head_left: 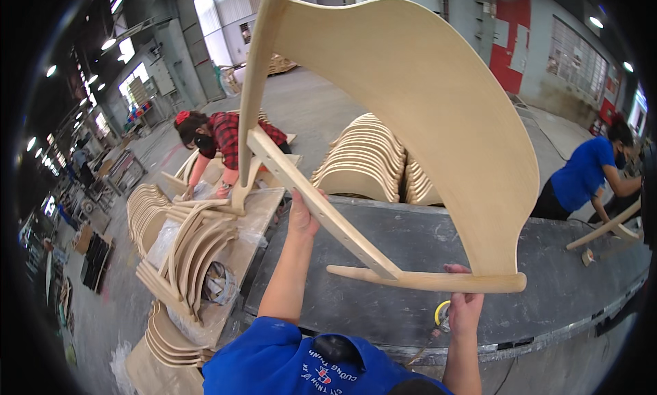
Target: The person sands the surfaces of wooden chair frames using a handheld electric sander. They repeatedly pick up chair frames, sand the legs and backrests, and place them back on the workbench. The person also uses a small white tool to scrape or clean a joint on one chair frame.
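Note:
Raised in front of me is a pale wooden chair back frame, tilted above the dark worktable. Its wide curved panel joins two rounded posts, and a straight crossbar with several small holes runs between them. My left hand is closed on the crossbar near its left part. With my right hand I grip the lower right post close to the panel's end; fingers show on both sides of it. On the table near my right hand lies a small tool with a yellow rim, partly hidden.
The dark table stretches to the right. Stacked curved wooden panels stand behind it. At left, a board holds chair frames, where a person in a plaid shirt bends over. Another person in blue works at the right end.

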`<action>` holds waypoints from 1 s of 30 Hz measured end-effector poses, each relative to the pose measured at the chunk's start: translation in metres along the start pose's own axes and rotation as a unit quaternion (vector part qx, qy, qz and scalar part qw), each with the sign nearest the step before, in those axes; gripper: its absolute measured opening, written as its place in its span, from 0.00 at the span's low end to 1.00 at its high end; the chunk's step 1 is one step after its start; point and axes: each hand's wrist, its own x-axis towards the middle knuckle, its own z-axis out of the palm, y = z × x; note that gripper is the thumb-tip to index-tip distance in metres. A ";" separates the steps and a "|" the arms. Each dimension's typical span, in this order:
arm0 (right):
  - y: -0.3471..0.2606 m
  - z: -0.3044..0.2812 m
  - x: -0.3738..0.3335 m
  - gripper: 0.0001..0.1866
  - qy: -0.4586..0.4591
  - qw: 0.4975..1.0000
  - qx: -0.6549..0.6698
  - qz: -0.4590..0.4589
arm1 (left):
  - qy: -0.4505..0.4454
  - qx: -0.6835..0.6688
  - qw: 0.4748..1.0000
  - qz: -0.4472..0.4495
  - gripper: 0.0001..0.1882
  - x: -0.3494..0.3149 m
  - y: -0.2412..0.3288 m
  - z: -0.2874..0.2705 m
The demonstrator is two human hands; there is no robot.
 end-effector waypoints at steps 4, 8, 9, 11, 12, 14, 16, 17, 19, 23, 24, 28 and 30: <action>-0.004 0.025 0.005 0.21 0.014 0.998 0.035 -0.050 | 0.005 0.055 0.998 0.005 0.32 -0.012 0.022 0.003; -0.004 0.036 0.001 0.20 -0.001 0.996 0.016 -0.090 | 0.173 0.235 0.955 0.056 0.27 -0.024 0.060 0.012; -0.004 0.037 0.000 0.20 0.006 0.997 0.006 -0.078 | 0.226 0.300 0.922 0.095 0.27 -0.023 0.072 0.013; -0.006 0.039 -0.002 0.19 0.011 0.997 0.002 -0.075 | 0.221 0.474 0.722 0.452 0.30 0.002 0.109 0.008; -0.006 0.038 -0.002 0.19 0.006 0.997 0.001 -0.074 | 0.208 0.537 0.681 0.452 0.32 0.012 0.135 0.001; -0.006 0.036 -0.001 0.18 0.007 0.998 -0.002 -0.069 | 0.124 0.604 0.670 0.413 0.33 0.035 0.185 -0.013; -0.005 0.032 0.001 0.17 -0.004 0.997 -0.008 -0.070 | 0.020 0.608 0.711 0.352 0.32 0.049 0.200 -0.024; -0.005 0.029 0.002 0.16 0.000 0.997 -0.005 -0.074 | -0.015 0.609 0.722 0.328 0.32 0.055 0.203 -0.027; -0.003 0.025 0.005 0.18 0.012 0.998 -0.008 -0.067 | -0.050 0.596 0.748 0.286 0.31 0.062 0.207 -0.033; -0.003 0.019 0.012 0.18 0.034 0.997 0.006 -0.072 | -0.056 0.560 0.767 0.308 0.26 0.069 0.204 -0.036; -0.004 0.019 0.013 0.18 0.027 0.997 0.003 -0.075 | -0.055 0.560 0.765 0.313 0.25 0.069 0.203 -0.037; 0.000 0.021 0.007 0.15 0.031 0.996 0.024 -0.082 | -0.037 0.544 0.784 0.297 0.26 0.069 0.205 -0.039; 0.005 0.024 0.006 0.12 0.047 0.993 0.037 -0.097 | -0.063 0.563 0.779 0.267 0.29 0.069 0.213 -0.035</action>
